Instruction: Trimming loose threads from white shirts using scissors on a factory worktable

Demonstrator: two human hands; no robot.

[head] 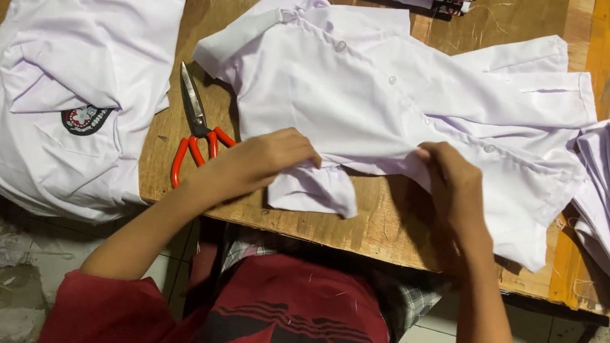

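White button-front cotton shirt (405,106) lies near the wooden table's (394,226) front edge; left hand (262,161) and right hand (451,178) each pinch its hem closed, mid-fold; smoothing seems due.

wooden table (409,237) with shirts (381,102), scissors (196,126)

You are pinching the near edge of the white shirt (405,106) with both hands: your left hand (262,161) is gripping its bunched sleeve, your right hand (454,183) its front fold. Red-handled scissors (196,130) are lying just left of the shirt, a shirt pile (81,63) farther left.
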